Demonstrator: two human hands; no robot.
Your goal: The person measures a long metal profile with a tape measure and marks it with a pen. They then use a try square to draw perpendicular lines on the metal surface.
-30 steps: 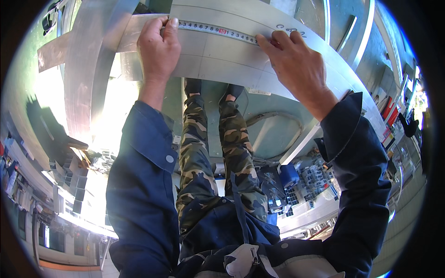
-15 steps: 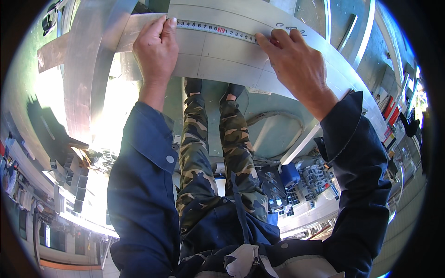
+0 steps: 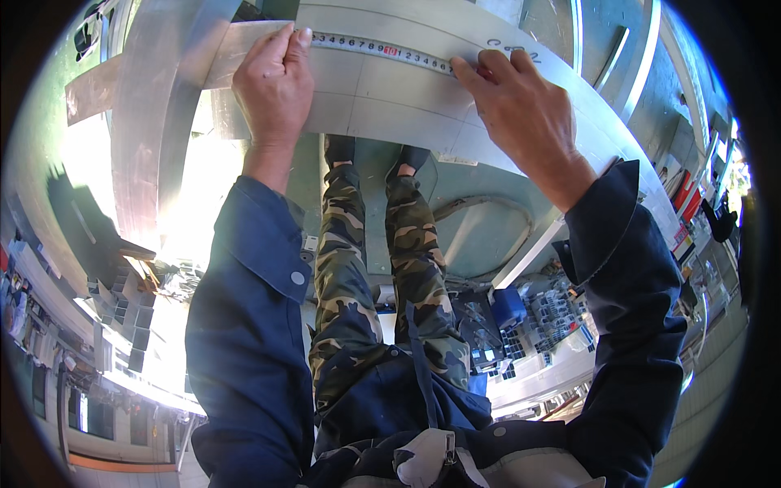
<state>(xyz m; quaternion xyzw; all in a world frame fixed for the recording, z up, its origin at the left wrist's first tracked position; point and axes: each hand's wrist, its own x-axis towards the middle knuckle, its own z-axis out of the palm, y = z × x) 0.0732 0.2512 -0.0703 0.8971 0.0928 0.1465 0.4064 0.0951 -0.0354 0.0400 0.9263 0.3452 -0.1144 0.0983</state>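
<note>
- Stretching across a silvery metal panel (image 3: 399, 102), the tape measure (image 3: 382, 50) lies with its printed face up, between the left hand (image 3: 274, 85) and the right hand (image 3: 525, 106).
- At the tape's low-number end, the left thumb and forefinger are pinched together on it, the tips meeting at its very end; the other fingers fold in behind.
- At the opposite end, the tape runs up to the right thumb, whose tip touches it; the fingers bend forward just beyond. What sits under them is hidden, so whether they clasp the tape or only press it, I cannot tell.
- Between the hands, the blade is bare of any finger, running slightly downward to the right.
- Fine dark lines (image 3: 415, 120) cross the panel on the near side of the tape; handwritten marks (image 3: 514, 51) sit beyond the right fingertips.
- Below the panel's near edge, camouflage trousers (image 3: 342, 236) show.
</note>
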